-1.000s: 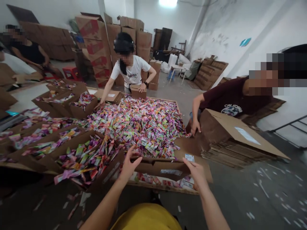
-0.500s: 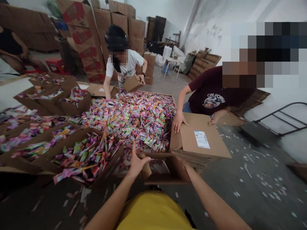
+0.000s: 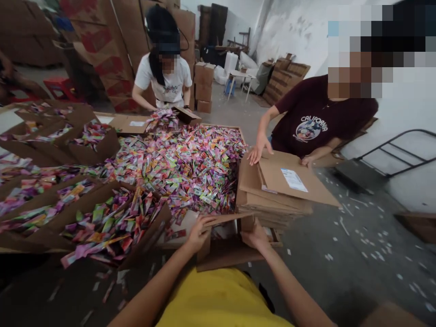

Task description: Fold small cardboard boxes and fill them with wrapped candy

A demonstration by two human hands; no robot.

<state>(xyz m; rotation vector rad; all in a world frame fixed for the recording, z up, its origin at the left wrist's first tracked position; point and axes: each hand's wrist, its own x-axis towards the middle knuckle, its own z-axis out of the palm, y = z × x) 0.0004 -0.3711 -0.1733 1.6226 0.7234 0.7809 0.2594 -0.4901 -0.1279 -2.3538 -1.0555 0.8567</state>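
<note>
Between my hands, close to my body, stands a cardboard box (image 3: 228,254) with its walls raised around a hollow middle. My left hand (image 3: 197,236) is closed on its left edge near the far corner. My right hand (image 3: 256,236) grips the right wall, some of the fingers hidden inside. Just beyond the box spreads a large heap of small, colourful wrapped packets (image 3: 190,168). On the left, near my left hand, a carton (image 3: 150,240) is filled with packets standing up over its rim.
More filled cartons (image 3: 91,141) line the left side. At right, a co-worker in a dark shirt (image 3: 309,122) handles a stack of flattened cartons (image 3: 272,204). Across the heap, a person in white (image 3: 166,86) scoops packets beside a box. A black hand truck (image 3: 374,172) stands at right.
My left hand has gone from spread fingers to a hold on the box, which has tilted. The person across has lifted packets; the co-worker's top flattened carton has shifted right.
</note>
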